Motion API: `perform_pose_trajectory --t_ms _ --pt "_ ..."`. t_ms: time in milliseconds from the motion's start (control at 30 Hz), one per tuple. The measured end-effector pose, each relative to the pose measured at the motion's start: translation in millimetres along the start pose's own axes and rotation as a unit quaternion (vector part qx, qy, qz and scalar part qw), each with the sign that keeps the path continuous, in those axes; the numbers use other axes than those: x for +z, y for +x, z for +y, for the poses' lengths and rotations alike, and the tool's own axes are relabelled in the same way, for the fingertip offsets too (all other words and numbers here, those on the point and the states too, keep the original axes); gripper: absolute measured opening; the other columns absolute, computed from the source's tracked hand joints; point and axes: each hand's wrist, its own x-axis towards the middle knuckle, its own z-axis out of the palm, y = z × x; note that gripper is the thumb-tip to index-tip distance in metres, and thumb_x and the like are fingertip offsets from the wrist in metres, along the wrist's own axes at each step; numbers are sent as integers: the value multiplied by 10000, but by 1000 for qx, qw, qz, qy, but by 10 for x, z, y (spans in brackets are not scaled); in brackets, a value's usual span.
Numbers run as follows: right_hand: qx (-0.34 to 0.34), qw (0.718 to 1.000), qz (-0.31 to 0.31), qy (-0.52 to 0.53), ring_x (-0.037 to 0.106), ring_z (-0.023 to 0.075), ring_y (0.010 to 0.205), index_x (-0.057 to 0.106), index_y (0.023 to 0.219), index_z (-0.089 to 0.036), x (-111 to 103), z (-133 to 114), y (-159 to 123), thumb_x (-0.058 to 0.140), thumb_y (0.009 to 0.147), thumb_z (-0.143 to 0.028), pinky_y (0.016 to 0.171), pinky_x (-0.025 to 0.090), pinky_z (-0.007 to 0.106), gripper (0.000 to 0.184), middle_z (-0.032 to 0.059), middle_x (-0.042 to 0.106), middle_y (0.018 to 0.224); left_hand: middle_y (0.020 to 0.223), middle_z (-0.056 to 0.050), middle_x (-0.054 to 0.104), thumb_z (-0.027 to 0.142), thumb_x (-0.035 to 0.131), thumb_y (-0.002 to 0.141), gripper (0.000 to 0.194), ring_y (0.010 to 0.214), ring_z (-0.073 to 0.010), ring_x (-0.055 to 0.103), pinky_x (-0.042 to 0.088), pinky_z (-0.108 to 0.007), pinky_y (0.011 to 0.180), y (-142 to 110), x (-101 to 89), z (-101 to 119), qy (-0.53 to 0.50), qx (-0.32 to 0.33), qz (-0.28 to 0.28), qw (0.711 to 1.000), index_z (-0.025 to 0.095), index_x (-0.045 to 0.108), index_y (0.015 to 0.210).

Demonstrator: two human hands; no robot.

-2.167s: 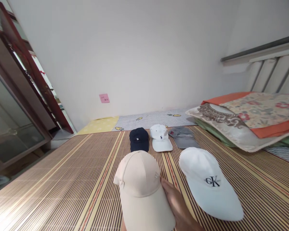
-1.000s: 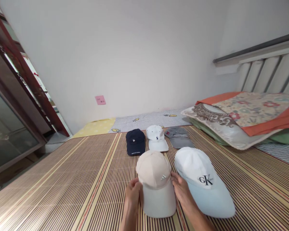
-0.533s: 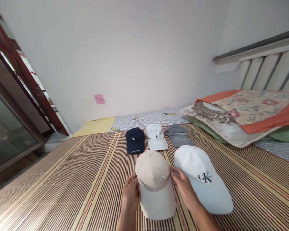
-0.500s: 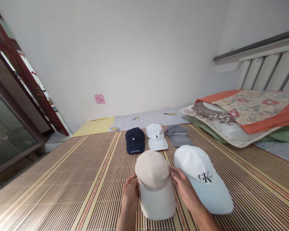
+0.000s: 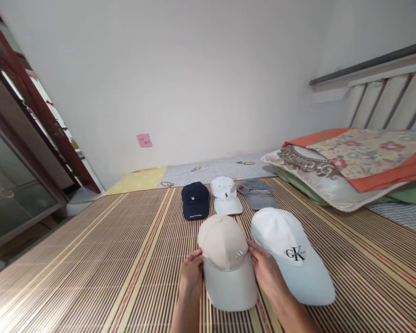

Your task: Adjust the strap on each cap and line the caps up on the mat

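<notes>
A beige cap (image 5: 225, 252) rests on the striped bamboo mat (image 5: 107, 259), its brim toward me. My left hand (image 5: 191, 275) grips its left side and my right hand (image 5: 266, 272) grips its right side, fingers curled at the base of the crown. A white cap with a black logo (image 5: 291, 254) lies just to the right, touching my right hand. Farther back sit a navy cap (image 5: 194, 200), a small white cap (image 5: 225, 195) and a grey cap (image 5: 257, 193) in a row.
Stacked pillows and folded covers (image 5: 353, 162) lie at the right, under a slatted headboard (image 5: 384, 97). A checked sheet (image 5: 211, 169) runs along the white wall. A dark wooden cabinet with glass (image 5: 17, 152) stands at the left.
The beige cap was held close to me in my right hand; it now lies on the mat beside the white logo cap, with both hands on its sides. It has shifted slightly right.
</notes>
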Motion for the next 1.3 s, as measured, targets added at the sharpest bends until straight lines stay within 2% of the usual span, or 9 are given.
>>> perform_pose_trajectory --t_ms 133,233,367,567,667,833,1000,1133,1300 --pt "-14 1000 -3 -9 658 370 1274 861 1007 -220 -17 38 17 931 584 -407 1128 479 462 468 88 836 1156 645 -23 712 152 840 643 152 624 -159 651 512 -260 645 6 4 2 -12 -13 -47 999 150 689 668" --pt "-20 1000 6 -15 673 381 1251 859 986 -223 -37 76 43 925 587 -414 1105 496 477 448 88 842 1133 659 -31 707 180 847 674 159 633 -160 642 509 -258 641 47 -8 32 -15 -37 -69 997 148 691 667" --pt "-20 1000 15 -17 696 389 1216 852 989 -225 -70 141 87 920 589 -420 1085 511 494 450 86 846 1114 748 -52 740 168 863 693 157 678 -172 662 531 -269 680 70 -4 86 -21 -58 -101 993 131 733 773" --pt "-35 999 17 -24 702 373 1210 831 1080 -233 -123 221 106 903 661 -444 1098 503 493 475 79 839 1149 999 -94 792 166 790 832 190 952 -233 732 569 -313 912 -21 20 117 -44 -50 -126 990 148 766 1019" --pt "-41 999 16 -28 702 365 1211 822 1114 -227 -126 235 92 884 703 -450 1096 505 485 472 79 835 1164 1084 -107 790 143 762 878 246 998 -226 740 575 -313 939 -39 15 117 -59 -52 -118 990 165 738 1123" --pt "-49 998 27 -34 694 372 1221 820 1117 -217 -100 238 72 876 704 -439 1089 511 486 473 85 827 1192 1075 -109 790 64 720 908 313 951 -194 758 602 -296 898 -47 64 104 -70 -42 -55 995 151 654 1202" --pt "-52 997 37 -35 694 358 1220 820 1113 -213 -75 230 49 851 723 -430 1096 501 469 448 82 835 1158 1223 -118 780 84 763 886 487 1077 -214 761 593 -324 992 -112 138 79 -63 -26 -34 997 198 569 1318" --pt "-53 997 31 -37 698 353 1213 819 1125 -216 -74 223 35 849 728 -430 1100 503 473 452 77 840 1134 1234 -118 786 103 787 859 581 1094 -235 765 590 -346 1012 -134 151 57 -52 -16 -34 998 219 535 1370" --pt "-61 997 37 -42 697 356 1216 823 1095 -228 -81 231 46 864 717 -428 1088 516 476 429 72 835 1162 1298 -106 764 113 804 833 600 1142 -235 750 592 -345 1007 -104 115 83 -69 -29 -57 996 242 562 1367"
